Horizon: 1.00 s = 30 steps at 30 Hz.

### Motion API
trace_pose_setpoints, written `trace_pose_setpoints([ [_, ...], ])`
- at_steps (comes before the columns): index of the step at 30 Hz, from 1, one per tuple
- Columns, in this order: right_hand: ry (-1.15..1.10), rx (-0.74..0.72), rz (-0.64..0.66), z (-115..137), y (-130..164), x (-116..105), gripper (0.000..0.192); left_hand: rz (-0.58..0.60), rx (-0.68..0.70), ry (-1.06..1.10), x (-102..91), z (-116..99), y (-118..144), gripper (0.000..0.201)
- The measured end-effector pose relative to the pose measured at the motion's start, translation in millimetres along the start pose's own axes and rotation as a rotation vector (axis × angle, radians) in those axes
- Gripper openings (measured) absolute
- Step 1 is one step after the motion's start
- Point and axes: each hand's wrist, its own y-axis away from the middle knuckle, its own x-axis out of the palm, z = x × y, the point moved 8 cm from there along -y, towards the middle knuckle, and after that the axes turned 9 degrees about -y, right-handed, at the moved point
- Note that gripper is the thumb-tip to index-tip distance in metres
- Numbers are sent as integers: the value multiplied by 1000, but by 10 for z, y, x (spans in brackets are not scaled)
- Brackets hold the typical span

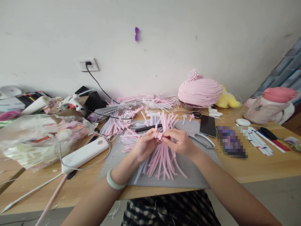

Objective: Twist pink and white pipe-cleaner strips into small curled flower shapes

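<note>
- Broadly, the wooden table (237,171) spans everything before me, against a pale wall.
- A grey mat (196,177) lies on it, beneath my hands.
- Toward the wall rests a rounded pink dome (199,91), topped by a fuzzy tuft.
- Pink fuzzy strips (162,161) fan across the mat, reaching both beyond my hands and toward me.
- My left hand (148,142) and right hand (177,142) meet above them (a pale bangle (110,180) circles my left wrist).
- A dark phone (208,126) lies right of the mat.
- One bent pink strip (159,135) sits between my fingertips, each grip pinched on it.
</note>
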Motion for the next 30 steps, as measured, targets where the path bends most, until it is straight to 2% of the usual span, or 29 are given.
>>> trace_pose_setpoints([
  [4, 60, 47, -31, -12, 5, 10, 14, -81, 79, -99, -21, 9, -4, 17],
  [10, 142, 105, -103, -73, 25, 41, 18, -153, 124, -113, -18, 77, 13, 21],
  [15, 83, 166, -199, -138, 27, 10, 11, -194, 84, -90, -117, 58, -5, 18],
  [20, -144, 287, -325, -316, 67, -52, 8, -231, 124, -147, -140, -30, 2, 18],
  [24, -443, 442, -366, -500, 129, 33, 9, -233, 181, -189, -110, -54, 14, 17],
  [27, -613, 475, -394, -534, 152, 106, 13, -224, 240, -228, -95, -80, 22, 12],
  [30, -631, 474, -363, -532, 143, 151, 22, -220, 315, -312, -77, -131, 37, 7],
])
